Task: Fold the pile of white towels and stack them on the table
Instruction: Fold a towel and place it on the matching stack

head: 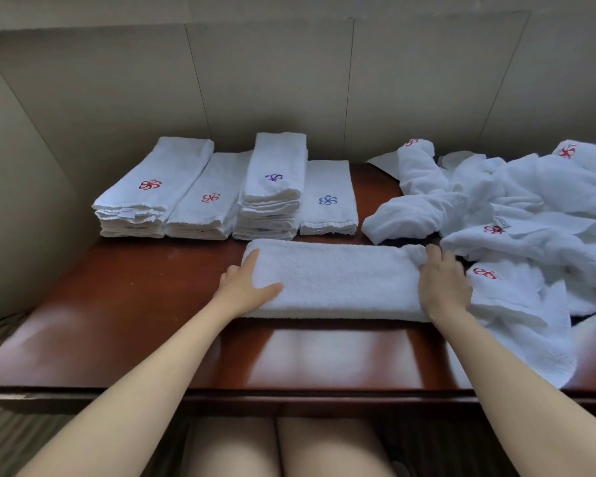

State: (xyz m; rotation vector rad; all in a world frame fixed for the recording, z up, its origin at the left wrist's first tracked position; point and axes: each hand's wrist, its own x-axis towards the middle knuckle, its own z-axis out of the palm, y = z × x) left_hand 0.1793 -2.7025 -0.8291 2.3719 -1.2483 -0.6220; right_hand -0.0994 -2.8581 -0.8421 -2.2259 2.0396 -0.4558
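On the folded towel [334, 278], left hand [246, 287] presses flat; right hand [443, 284] grips its end.

Terry-cloth towel [338, 280], glossy wooden table [152, 304]

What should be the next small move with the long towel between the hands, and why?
Probably fold it once more, end to end. The towel lies as a long strip, wider than the folded stacks behind it. The left hand and right hand already hold its two ends, so bringing one end over the other seems natural.
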